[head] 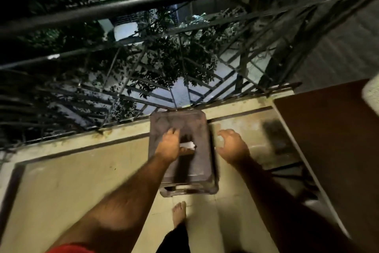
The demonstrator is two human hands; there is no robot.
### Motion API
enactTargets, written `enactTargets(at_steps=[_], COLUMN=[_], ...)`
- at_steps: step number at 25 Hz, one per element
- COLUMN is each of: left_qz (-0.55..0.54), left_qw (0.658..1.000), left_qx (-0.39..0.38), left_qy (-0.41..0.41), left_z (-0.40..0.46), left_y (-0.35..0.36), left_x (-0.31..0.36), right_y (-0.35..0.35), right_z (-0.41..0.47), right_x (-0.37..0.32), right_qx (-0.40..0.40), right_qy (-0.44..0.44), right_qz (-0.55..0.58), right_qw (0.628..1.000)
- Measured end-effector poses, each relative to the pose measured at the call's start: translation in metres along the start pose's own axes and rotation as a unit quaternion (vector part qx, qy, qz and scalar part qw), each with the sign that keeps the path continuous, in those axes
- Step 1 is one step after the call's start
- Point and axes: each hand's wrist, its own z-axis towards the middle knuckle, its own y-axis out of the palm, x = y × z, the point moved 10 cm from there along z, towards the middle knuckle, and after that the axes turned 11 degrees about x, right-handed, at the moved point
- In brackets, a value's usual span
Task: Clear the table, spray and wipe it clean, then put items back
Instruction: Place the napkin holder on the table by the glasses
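Observation:
A small dark plastic table [196, 170] stands on the balcony floor against the railing, seen from above. My left hand [169, 147] is over its top and pinches a small white wad [187, 145], paper or cloth, between thumb and fingers. My right hand [232, 147] hovers just right of the table's edge, fingers loosely curled around nothing. The picture is blurred by motion, so I cannot tell whether the wad touches the tabletop.
A black metal railing [143, 4] with foliage behind it runs across the far side. A brown wooden panel [332, 140] fills the right, with a pale object [372, 94] at its edge. A dark smear [273, 129] marks the floor. My bare foot [179, 211] stands behind the table.

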Motion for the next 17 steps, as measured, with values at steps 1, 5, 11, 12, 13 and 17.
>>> enactTargets(at_steps=[1, 5, 11, 12, 13, 17], left_qz=[-0.004, -0.001, -0.037, -0.044, -0.043, -0.033], left_qw=[1.0, 0.999, 0.996, 0.995, 0.995, 0.997], left_qx=[-0.011, -0.051, -0.086, -0.091, -0.095, -0.067], left_qy=[-0.006, -0.017, 0.001, 0.001, 0.0, 0.031], left_z=[0.004, 0.027, 0.047, 0.05, 0.052, 0.049], left_y=[0.005, 0.04, 0.096, 0.102, 0.108, 0.103], left_x=[-0.019, -0.087, -0.11, -0.111, -0.113, -0.106], right_y=[0.021, 0.112, 0.196, 0.207, 0.217, 0.224], right_z=[0.007, 0.031, 0.047, 0.049, 0.05, 0.045], right_x=[-0.01, -0.046, -0.055, -0.054, -0.052, -0.043], right_qx=[-0.015, -0.074, -0.102, -0.107, -0.115, -0.09], right_qy=[0.006, -0.005, -0.035, -0.041, -0.042, -0.024], right_qz=[-0.004, -0.058, -0.111, -0.118, -0.114, -0.105], right_qw=[1.0, 0.995, 0.988, 0.986, 0.986, 0.99])
